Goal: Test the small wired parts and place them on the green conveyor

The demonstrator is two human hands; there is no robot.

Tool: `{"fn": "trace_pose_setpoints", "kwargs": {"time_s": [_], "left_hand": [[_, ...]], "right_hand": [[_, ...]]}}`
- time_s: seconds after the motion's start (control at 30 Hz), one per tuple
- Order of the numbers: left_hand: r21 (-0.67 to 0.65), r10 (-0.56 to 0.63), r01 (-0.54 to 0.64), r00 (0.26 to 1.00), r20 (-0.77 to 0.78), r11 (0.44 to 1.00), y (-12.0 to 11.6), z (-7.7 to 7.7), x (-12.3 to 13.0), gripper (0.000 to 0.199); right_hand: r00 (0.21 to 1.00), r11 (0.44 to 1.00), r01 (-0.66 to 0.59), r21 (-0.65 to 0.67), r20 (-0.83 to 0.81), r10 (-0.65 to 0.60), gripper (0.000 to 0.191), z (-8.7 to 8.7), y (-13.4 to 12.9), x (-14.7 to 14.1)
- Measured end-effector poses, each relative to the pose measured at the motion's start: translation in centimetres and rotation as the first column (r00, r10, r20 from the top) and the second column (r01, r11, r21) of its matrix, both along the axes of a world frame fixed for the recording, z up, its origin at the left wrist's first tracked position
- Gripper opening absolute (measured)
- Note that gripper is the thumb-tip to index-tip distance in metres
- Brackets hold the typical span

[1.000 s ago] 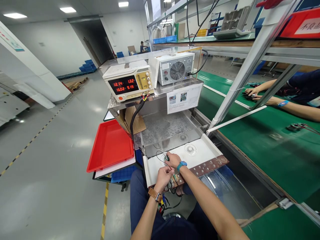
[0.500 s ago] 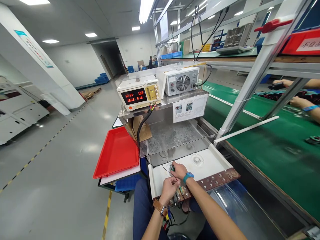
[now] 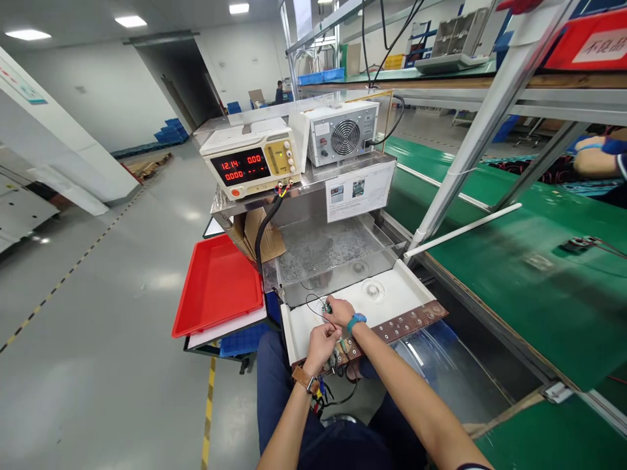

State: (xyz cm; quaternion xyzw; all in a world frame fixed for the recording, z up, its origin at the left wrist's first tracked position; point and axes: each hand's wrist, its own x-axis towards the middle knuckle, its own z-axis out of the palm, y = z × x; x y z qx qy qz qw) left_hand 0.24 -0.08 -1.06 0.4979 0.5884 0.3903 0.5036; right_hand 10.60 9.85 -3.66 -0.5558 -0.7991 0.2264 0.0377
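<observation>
My right hand (image 3: 341,312), with a teal wristband, is closed on a small part with a green circuit board (image 3: 326,307) over the white tray (image 3: 350,326). Most of the part is hidden by the fingers. A thin dark wire (image 3: 309,298) loops up from it and back toward my hands. Just below and to the left, my left hand (image 3: 321,347) pinches that wire near the brown strip with metal studs (image 3: 406,323). Clips and cables (image 3: 321,395) hang below the strip. A power meter (image 3: 247,160) ahead shows 12.14 and 0.00 in red digits.
A red tray (image 3: 218,287) stands on a cart at left. A grey fan-cooled unit (image 3: 343,134) sits beside the meter on a metal shelf. At right runs a green conveyor (image 3: 553,294) with a small wired part (image 3: 578,244); a co-worker's arm (image 3: 595,160) is beyond it.
The meter's readings dropped from 1.32 and 16.02 to 0.00 and 0.000. The view has tilted down and turned right. Both hands keep nearly the same pose. A wired part now shows farther along the conveyor.
</observation>
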Motion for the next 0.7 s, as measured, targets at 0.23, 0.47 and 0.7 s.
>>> {"fn": "trace_pose_setpoints", "kwargs": {"time_s": [0.23,0.47,0.7], "left_hand": [[-0.01,-0.016,0.017,1.0,0.009,1.0,-0.02,0.18,-0.08,0.021],[-0.005,-0.032,0.032,0.999,-0.006,0.999,0.12,-0.21,-0.29,0.021],[0.003,-0.022,0.023,0.999,-0.026,1.0,0.06,-0.26,-0.18,0.022]], "right_hand": [[1.0,1.0,-0.002,-0.005,-0.004,0.002,0.036,-0.16,0.08,0.04],[1.0,1.0,-0.003,0.008,-0.011,0.003,0.036,-0.21,0.04,0.06],[1.0,1.0,-0.001,-0.016,-0.013,0.001,0.037,0.18,0.05,0.09]]}}
